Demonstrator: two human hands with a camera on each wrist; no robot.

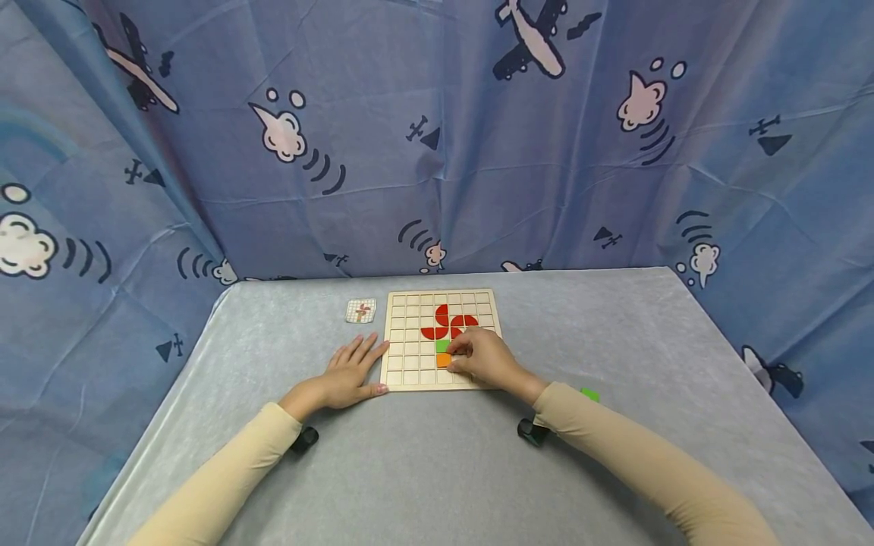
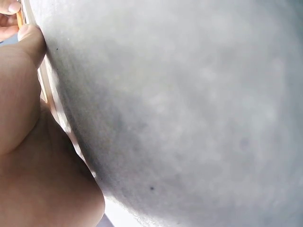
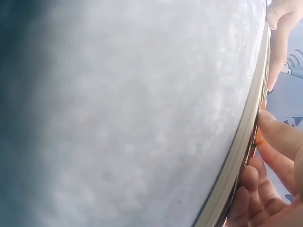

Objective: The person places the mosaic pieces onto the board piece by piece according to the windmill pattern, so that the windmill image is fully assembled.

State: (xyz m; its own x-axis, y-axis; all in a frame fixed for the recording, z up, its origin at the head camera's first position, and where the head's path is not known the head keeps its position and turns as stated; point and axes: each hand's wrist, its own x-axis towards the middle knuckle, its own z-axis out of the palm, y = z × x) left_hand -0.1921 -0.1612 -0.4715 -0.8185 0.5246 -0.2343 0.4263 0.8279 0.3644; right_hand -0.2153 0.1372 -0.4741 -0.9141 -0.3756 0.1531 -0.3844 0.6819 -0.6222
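A wooden grid board (image 1: pixel 410 371) lies on the table. Red curved pieces (image 1: pixel 442 315) form a pinwheel on it, partly covered by my right hand (image 1: pixel 486 358). Below them sits a green tile (image 1: pixel 442 346), and under that an orange square tile (image 1: pixel 444 360). Thumb and index finger of the right hand pinch the orange tile at the board; the right wrist view shows this orange edge (image 3: pixel 260 136) between them. My left hand (image 1: pixel 351 374) lies spread on the table, its thumb and fingertips touching the board's left edge.
A small pattern card (image 1: pixel 360 311) with a red and orange figure lies left of the board's top corner. A loose green piece (image 1: pixel 590 394) shows beyond the right forearm. Dark wrist cameras (image 1: pixel 531 432) hang under both wrists. A patterned blue curtain (image 1: pixel 382 189) stands behind the table.
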